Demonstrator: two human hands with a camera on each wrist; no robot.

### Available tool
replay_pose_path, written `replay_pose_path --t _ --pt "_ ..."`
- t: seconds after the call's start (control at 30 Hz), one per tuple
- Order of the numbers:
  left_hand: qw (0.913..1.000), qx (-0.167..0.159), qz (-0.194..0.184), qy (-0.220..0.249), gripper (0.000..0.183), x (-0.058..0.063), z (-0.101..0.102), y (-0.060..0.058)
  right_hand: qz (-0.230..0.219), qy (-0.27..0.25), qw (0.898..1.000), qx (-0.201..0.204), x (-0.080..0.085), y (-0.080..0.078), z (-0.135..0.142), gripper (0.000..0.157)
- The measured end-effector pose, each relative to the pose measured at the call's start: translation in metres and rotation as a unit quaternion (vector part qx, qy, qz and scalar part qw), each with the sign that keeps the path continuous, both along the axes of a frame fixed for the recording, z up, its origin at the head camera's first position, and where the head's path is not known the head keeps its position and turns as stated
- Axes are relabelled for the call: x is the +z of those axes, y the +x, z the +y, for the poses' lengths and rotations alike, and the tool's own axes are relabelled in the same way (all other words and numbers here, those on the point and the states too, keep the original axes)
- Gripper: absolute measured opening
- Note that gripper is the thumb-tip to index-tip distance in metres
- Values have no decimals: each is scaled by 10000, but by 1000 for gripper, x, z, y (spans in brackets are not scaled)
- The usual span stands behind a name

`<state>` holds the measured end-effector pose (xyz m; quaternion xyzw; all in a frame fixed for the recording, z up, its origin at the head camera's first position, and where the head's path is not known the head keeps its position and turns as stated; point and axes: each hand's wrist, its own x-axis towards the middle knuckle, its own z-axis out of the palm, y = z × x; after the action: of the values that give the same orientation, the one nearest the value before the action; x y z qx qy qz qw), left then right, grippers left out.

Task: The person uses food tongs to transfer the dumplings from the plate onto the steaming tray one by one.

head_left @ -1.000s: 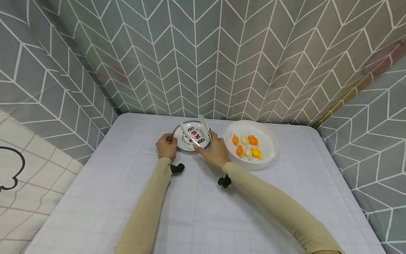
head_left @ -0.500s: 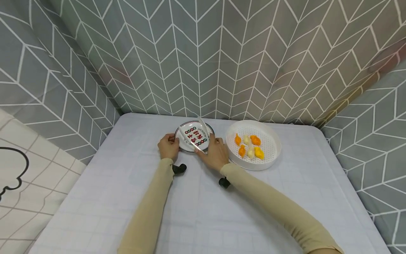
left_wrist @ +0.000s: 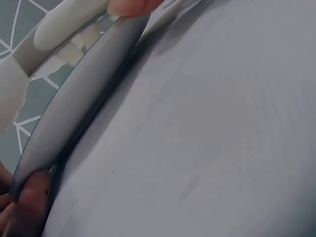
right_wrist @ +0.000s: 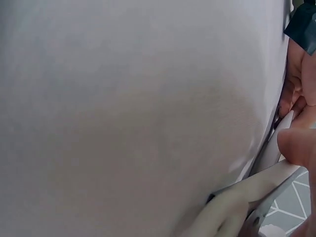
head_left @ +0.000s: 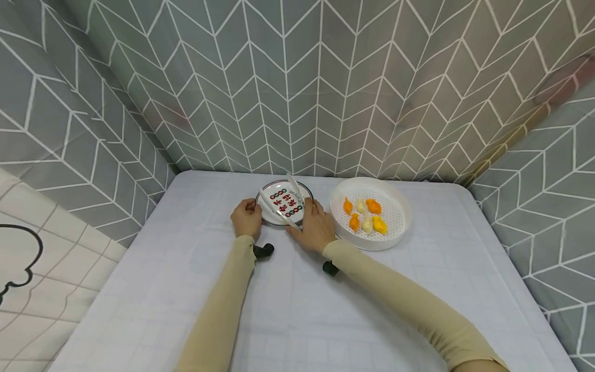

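A round white plate (head_left: 295,199) with a dark rim and red and green print lies on the table's far side. My left hand (head_left: 246,219) pinches its left edge between thumb and fingers; the left wrist view shows the plate (left_wrist: 74,108) edge-on, slightly raised on that side. Across the plate, white tongs (head_left: 279,211) spread in a V, tips pointing away. My right hand (head_left: 316,226) holds them at the plate's right edge. In the right wrist view its thumb presses the tongs (right_wrist: 242,197). The right fingers' exact hold is partly hidden.
Right of the plate stands a round white perforated tray (head_left: 395,219) with several small orange, yellow and cream pieces (head_left: 366,214) in it. The white-covered table (head_left: 297,299) backs onto a grey patterned curtain (head_left: 288,93).
The tongs have shifted slightly toward the near side of the plate, and more of its print shows. Both hands stay at the plate's edges.
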<state>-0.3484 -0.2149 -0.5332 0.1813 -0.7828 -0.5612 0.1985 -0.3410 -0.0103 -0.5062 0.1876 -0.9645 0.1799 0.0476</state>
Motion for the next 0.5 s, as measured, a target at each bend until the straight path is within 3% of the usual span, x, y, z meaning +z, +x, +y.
replay_pose_path --t 0.33,0.5 --pt "9997 148 181 58 34 -5 -10 0 -397 -8 9987 305 3 5 -8 102" --pt "9984 321 285 357 32 -7 -14 2 -634 117 9968 463 2 9 -7 103"
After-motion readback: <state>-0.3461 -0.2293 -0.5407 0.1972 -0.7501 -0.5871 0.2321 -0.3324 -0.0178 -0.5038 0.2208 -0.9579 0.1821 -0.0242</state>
